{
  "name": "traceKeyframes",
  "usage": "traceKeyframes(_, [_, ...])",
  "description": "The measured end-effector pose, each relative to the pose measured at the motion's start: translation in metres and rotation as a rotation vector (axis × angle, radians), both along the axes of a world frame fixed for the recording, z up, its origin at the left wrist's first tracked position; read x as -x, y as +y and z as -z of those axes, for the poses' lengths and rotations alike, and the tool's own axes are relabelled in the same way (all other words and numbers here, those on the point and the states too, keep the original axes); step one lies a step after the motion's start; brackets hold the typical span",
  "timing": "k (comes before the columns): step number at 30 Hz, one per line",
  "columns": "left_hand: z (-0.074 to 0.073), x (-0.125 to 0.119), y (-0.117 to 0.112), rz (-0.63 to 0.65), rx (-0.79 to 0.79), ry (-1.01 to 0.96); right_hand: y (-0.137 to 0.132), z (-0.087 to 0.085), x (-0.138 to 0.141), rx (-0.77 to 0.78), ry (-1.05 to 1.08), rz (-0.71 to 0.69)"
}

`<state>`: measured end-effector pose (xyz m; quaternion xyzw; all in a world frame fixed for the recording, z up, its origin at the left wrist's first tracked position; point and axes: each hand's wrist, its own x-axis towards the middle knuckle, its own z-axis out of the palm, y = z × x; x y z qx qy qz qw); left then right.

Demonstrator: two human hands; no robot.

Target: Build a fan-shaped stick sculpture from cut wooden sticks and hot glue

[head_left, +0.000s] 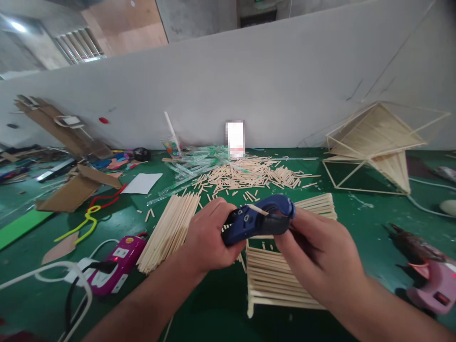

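A dark blue pipe cutter (249, 225) with a curved jaw is held up at the middle of the head view. My left hand (210, 232) wraps round its handle end. At the other end, my right hand (320, 251) pinches with thumb and forefinger against the tip of the curved jaw; the fingertips are partly hidden. A short wooden stick (259, 209) shows against the cutter, its far end out of sight. Beneath my right hand lies a flat panel of parallel sticks (274, 270). Left of the cutter rests a bundle of long sticks (171, 228).
Cut stick pieces (245, 173) are heaped by the wall beside clear plastic wrappers (199, 161). A stick frame model (370, 147) stands back right. A pink glue gun (434, 285) lies on the right, a magenta power strip (119, 263) with cables on the left.
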<state>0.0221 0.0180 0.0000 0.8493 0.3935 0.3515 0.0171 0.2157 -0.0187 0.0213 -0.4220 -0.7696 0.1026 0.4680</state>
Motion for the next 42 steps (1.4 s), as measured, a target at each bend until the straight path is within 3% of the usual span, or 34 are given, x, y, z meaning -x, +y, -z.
traceKeyframes(6, [0.002,0.004,0.001,0.002,-0.047,-0.018,0.002,0.001,0.001,-0.051,-0.044,0.018])
traceKeyframes(11, [0.007,0.005,0.002,0.038,-0.064,-0.028,0.005,0.004,-0.001,-0.011,-0.063,-0.056])
traceKeyframes(25, [0.009,0.008,0.006,0.069,-0.076,-0.027,0.014,-0.009,-0.012,0.614,0.111,-0.398])
traceKeyframes(29, [0.009,0.007,0.006,0.071,-0.054,-0.016,0.016,-0.013,-0.014,0.701,0.128,-0.444])
traceKeyframes(36, [0.005,0.006,0.007,0.067,-0.039,-0.005,0.017,-0.015,-0.013,0.637,0.13,-0.402])
traceKeyframes(39, [0.005,0.004,0.007,0.047,-0.027,-0.01,0.015,-0.013,-0.01,0.532,0.092,-0.286])
traceKeyframes(42, [0.006,0.003,0.006,-0.01,-0.011,-0.021,0.012,-0.007,-0.006,0.327,0.039,-0.122])
